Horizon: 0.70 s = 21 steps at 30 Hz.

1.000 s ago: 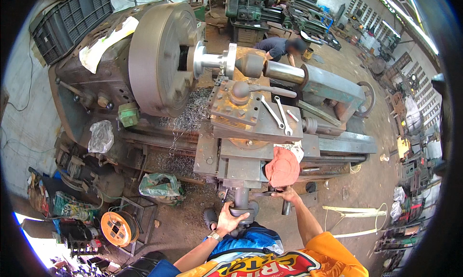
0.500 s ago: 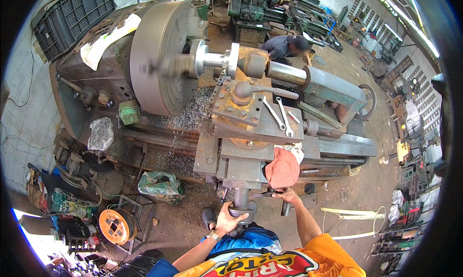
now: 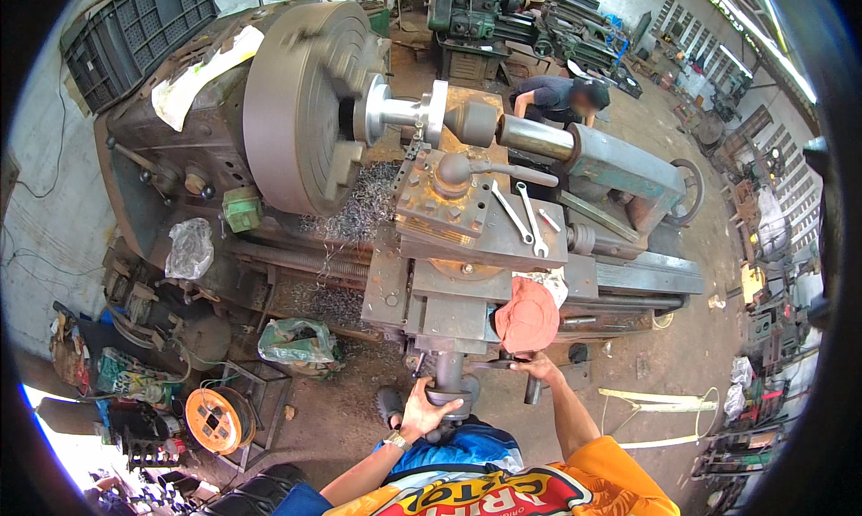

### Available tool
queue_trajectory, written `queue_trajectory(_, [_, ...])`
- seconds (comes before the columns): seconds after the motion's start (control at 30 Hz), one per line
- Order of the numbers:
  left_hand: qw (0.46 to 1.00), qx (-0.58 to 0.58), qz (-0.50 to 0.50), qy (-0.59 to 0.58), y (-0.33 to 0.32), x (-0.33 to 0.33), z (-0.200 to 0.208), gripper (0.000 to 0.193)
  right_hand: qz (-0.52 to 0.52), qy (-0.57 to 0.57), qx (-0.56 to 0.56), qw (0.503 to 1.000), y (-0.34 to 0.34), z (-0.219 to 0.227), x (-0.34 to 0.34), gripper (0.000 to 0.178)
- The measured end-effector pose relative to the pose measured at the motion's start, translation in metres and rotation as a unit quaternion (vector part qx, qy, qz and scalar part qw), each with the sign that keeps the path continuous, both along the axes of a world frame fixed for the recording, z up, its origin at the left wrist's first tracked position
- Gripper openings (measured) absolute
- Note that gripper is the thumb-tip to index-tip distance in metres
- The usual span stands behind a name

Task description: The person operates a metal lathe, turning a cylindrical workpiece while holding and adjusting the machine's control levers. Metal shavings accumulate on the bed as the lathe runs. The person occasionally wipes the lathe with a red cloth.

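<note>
My left hand (image 3: 429,411) is wrapped round the round handwheel (image 3: 446,396) at the front of a lathe's cross slide. To its right, my right hand (image 3: 539,368) has its fingers closed on a dark crank handle (image 3: 498,364), just below a red cloth cap (image 3: 527,315) lying on the carriage. Behind them stands the rusty tool post (image 3: 440,193) with its lever. Past that, a shiny stepped metal workpiece (image 3: 404,112) runs between the large chuck (image 3: 296,112), its jaws blurred by turning, and the tailstock (image 3: 624,161).
Two wrenches (image 3: 512,212) lie on the compound slide. Curly metal chips (image 3: 364,197) cover the bed below the chuck. A plastic bag (image 3: 296,344) and an orange cable reel (image 3: 217,421) are at the left. Behind the tailstock another person (image 3: 561,96) crouches near a green lathe (image 3: 462,13).
The chuck's jaws sit at a different angle, as it is turning. The crouching person has shifted slightly right. Both my hands stay in the same places.
</note>
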<state>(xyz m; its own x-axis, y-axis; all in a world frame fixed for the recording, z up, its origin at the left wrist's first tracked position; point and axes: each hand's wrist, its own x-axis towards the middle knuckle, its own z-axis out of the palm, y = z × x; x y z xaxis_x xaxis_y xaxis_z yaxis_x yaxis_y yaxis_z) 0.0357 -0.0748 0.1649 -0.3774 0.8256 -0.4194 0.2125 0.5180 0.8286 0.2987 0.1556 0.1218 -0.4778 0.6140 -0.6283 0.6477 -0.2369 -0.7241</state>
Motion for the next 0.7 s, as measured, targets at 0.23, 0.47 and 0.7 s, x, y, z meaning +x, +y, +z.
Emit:
queue_trajectory(0.23, [1.0,-0.003,0.004,-0.008,0.0,0.0,0.001,0.1,-0.016,0.027,-0.006,0.999,0.004,-0.023,0.009,0.073])
queue_trajectory(0.47, [1.0,0.01,0.004,-0.008,0.0,0.001,-0.002,0.099,-0.049,0.077,-0.004,0.996,0.004,-0.038,0.017,0.067])
queue_trajectory(0.7, [1.0,0.001,0.004,0.002,-0.001,0.001,-0.002,0.099,-0.032,0.044,-0.001,0.999,0.007,-0.042,0.021,0.075])
